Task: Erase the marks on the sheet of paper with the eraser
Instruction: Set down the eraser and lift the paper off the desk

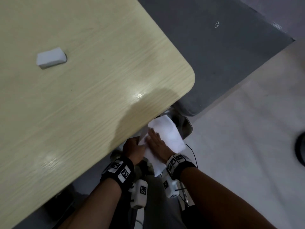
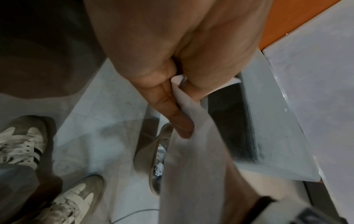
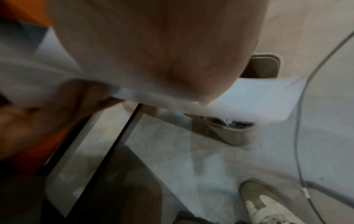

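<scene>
A white eraser (image 1: 51, 58) lies alone on the light wooden table (image 1: 99, 80), far left and well away from both hands. The sheet of paper (image 1: 170, 134) is off the table, held bent in the air below the table's near right edge. My left hand (image 1: 135, 146) pinches its left edge; in the left wrist view the paper (image 2: 191, 166) runs between thumb and fingers (image 2: 178, 118). My right hand (image 1: 156, 139) lies on top of the sheet with its fingers straight. In the blurred right wrist view the paper (image 3: 258, 97) sags under my palm. No marks show on it.
A small waste bin (image 1: 186, 126) stands on the pale floor right under the paper, and shows as a bin (image 3: 235, 133) in the right wrist view. My shoes (image 2: 21, 144) are beside it. A thin cable (image 3: 298, 136) hangs at the right. A grey mat (image 1: 214, 63) lies beyond the table corner.
</scene>
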A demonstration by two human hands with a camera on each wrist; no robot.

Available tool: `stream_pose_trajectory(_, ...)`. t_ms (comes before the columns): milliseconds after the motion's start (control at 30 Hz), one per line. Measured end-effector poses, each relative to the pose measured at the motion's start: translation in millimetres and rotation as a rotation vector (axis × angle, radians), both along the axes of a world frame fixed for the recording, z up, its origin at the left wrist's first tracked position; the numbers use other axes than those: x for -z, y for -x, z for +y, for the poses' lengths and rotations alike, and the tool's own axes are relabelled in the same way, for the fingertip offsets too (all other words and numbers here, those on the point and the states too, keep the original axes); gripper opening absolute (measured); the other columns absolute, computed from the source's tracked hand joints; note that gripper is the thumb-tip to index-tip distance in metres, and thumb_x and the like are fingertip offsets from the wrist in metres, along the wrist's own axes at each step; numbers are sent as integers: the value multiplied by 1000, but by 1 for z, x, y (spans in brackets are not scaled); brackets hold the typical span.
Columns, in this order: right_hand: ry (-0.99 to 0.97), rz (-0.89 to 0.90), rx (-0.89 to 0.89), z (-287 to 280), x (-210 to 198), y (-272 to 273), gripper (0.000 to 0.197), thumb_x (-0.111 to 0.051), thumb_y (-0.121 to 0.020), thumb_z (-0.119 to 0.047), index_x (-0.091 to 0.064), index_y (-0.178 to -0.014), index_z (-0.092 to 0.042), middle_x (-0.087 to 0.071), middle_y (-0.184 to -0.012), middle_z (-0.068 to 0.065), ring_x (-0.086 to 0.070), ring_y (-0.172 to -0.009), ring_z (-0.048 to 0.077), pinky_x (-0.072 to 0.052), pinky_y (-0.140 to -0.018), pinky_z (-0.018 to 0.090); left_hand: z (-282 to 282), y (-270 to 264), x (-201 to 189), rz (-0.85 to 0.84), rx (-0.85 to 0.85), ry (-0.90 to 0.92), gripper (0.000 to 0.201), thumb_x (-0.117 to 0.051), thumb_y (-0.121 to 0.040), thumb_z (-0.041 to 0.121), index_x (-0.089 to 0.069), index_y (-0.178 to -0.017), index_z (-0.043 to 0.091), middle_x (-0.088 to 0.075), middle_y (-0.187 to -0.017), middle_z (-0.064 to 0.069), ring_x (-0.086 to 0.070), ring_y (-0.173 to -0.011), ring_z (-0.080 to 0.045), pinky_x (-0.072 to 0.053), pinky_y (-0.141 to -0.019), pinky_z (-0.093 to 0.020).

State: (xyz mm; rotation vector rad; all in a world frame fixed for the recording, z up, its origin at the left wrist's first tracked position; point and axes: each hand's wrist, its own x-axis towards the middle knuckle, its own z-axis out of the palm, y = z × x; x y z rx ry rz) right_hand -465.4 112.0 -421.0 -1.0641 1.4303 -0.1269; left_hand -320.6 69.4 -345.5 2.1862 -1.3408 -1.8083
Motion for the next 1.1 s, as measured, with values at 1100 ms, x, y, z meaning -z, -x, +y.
stream_pose_trajectory(1100,-277,761,-15,8,44,86,73,-17,-99,-63,-7,-162,-28,1,-170,7,3,-156,34,4,-120,65,-7,-55,-1,237,-518,-231,29,-65,-104,0,-70,-132,-5,-72,-134,-26,-67,-126,-44,-57,-93,-48)
